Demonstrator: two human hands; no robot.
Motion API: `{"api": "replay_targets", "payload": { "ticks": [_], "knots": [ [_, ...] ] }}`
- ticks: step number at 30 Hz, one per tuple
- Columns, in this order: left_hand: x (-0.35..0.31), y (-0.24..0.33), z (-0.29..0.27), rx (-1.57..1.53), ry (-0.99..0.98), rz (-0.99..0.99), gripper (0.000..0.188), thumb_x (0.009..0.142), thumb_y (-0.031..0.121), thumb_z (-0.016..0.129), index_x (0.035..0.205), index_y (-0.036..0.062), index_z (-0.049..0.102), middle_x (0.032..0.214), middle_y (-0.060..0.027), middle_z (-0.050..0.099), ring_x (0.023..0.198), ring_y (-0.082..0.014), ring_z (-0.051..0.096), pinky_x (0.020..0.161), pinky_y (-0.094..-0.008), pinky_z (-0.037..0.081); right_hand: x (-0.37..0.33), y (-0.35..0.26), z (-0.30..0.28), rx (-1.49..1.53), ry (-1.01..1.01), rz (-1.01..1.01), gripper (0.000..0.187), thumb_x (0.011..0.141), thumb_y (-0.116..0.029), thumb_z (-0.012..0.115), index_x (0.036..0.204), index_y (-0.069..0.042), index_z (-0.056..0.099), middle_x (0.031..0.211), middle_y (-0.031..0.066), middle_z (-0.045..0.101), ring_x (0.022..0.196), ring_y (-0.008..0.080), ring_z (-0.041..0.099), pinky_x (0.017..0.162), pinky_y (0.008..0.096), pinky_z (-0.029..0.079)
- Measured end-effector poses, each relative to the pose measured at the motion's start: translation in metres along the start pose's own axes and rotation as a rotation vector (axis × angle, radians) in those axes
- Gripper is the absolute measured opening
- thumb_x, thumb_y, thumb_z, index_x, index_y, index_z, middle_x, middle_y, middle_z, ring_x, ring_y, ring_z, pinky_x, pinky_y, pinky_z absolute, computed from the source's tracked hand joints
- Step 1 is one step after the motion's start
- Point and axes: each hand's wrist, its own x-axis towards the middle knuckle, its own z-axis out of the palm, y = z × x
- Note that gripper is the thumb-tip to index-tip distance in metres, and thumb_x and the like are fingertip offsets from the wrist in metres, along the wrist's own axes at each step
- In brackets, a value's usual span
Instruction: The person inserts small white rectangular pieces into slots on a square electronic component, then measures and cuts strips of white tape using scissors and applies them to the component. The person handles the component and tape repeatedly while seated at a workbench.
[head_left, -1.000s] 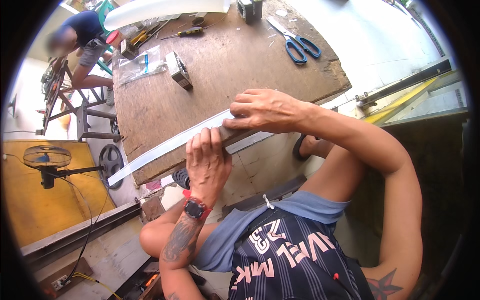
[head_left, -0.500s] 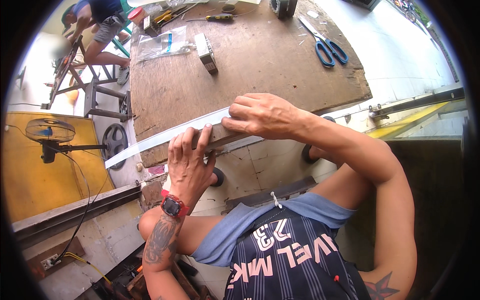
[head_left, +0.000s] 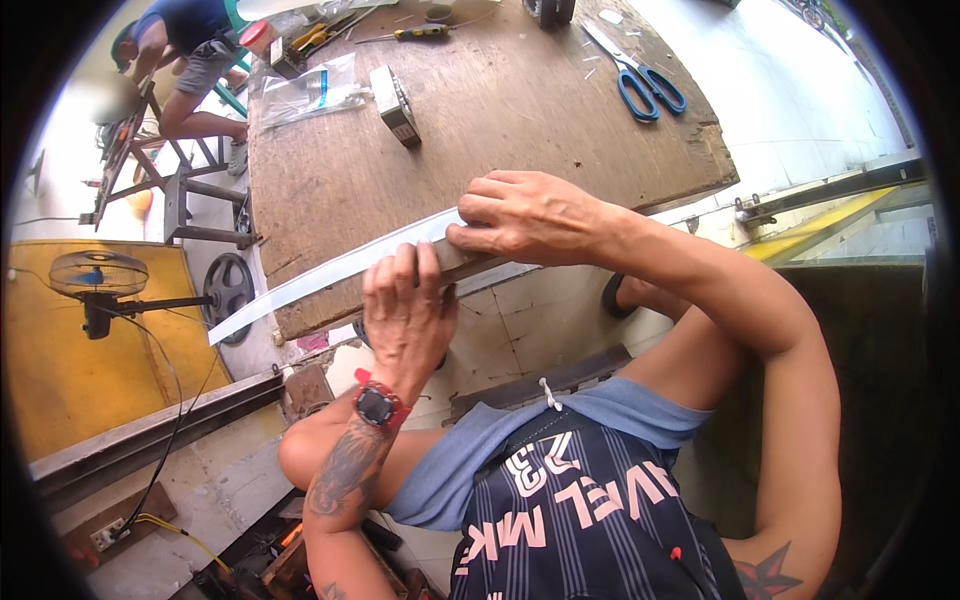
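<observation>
A long, narrow white strip (head_left: 330,268) lies along the near edge of the wooden table (head_left: 500,130), its left end sticking out past the corner. My right hand (head_left: 525,216) is closed over the strip's right end, fingers curled and pressed down. Just left of it, the fingers of my left hand (head_left: 408,305) lie stretched over the table's edge, fingertips against the strip and thumb below the edge. Whatever part of the strip is under my right fingers is hidden.
Blue-handled scissors (head_left: 645,90) lie at the far right of the table. A small box (head_left: 394,105), a clear plastic bag (head_left: 318,92) and a yellow-handled screwdriver (head_left: 420,33) are farther back. A fan (head_left: 98,285) stands left; another person (head_left: 195,60) bends beyond it.
My left hand has slid right along the strip, closer to my right hand, and its fingers have come together. My right hand stays at the strip's right end.
</observation>
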Motion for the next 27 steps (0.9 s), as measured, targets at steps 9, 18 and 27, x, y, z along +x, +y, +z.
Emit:
{"api": "replay_targets", "payload": {
  "ticks": [9, 18, 27],
  "knots": [
    [0.003, 0.002, -0.002, 0.043, 0.022, 0.047, 0.084, 0.075, 0.032, 0.085, 0.149, 0.0147, 0.049, 0.138, -0.0114, 0.046, 0.134, -0.0305, 0.042, 0.117, -0.0468, 0.037, -0.009, -0.003, -0.004, -0.02, -0.007, 0.034, 0.036, 0.085, -0.015, 0.068, 0.121, -0.01, 0.063, 0.102, 0.0059, 0.06, 0.096, 0.021, 0.065, 0.087, 0.0338, 0.059],
    [0.012, 0.015, 0.006, -0.009, 0.095, 0.078, 0.084, 0.076, 0.035, 0.085, 0.15, 0.0175, 0.048, 0.137, -0.0118, 0.046, 0.131, -0.0306, 0.043, 0.118, -0.0482, 0.036, -0.023, 0.011, -0.016, 0.002, 0.014, -0.035, 0.038, 0.086, -0.016, 0.068, 0.122, -0.01, 0.062, 0.103, 0.0064, 0.061, 0.098, 0.0227, 0.066, 0.087, 0.0338, 0.059],
    [0.02, 0.034, 0.012, -0.002, 0.084, 0.032, 0.087, 0.076, 0.034, 0.084, 0.151, 0.0107, 0.046, 0.139, -0.0112, 0.046, 0.132, -0.0296, 0.043, 0.117, -0.0473, 0.035, -0.028, 0.016, -0.021, 0.0, -0.004, -0.02, 0.037, 0.084, -0.015, 0.071, 0.12, -0.009, 0.061, 0.102, 0.0057, 0.06, 0.095, 0.022, 0.065, 0.086, 0.0359, 0.06]
  ]
}}
